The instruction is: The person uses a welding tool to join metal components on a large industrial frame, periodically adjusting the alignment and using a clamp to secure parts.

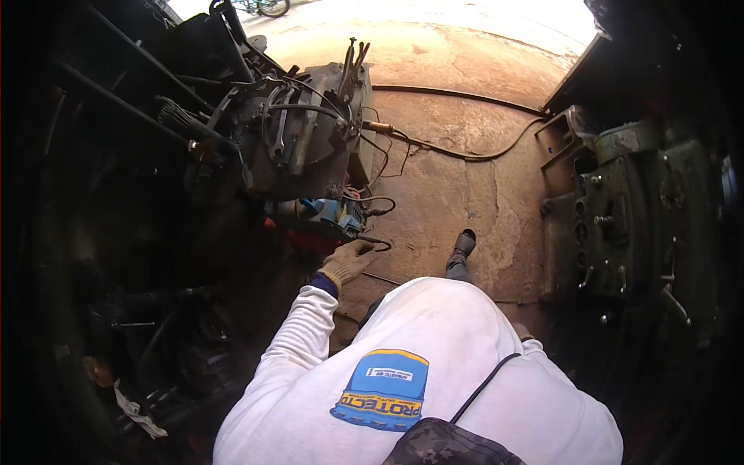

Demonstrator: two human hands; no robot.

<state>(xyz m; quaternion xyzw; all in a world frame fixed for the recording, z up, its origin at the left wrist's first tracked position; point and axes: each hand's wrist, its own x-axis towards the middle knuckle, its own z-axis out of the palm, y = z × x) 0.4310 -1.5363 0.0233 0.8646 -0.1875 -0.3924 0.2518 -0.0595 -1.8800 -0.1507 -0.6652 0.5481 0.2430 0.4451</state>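
Observation:
My left hand (pixel 349 262), in a tan knit glove, reaches forward with its fingers extended and slightly apart. Its fingertips are beside a dark cord (pixel 377 241); whether they touch it I cannot tell. Just beyond the hand lies a blue power tool (pixel 329 212), partly in shadow below a cluttered metal work stand (pixel 287 174). Of my right hand (pixel 525 335) only a small bit shows at my right side, mostly hidden by my body and white shirt. Its fingers cannot be seen.
Wrenches (pixel 282 133) and a metal bar (pixel 308 128) lie on the stand. A cable (pixel 473 157) crosses the worn concrete floor (pixel 434 201). To the right stands a green machine (pixel 616 217) with levers. Dark metal rods and parts crowd the left side.

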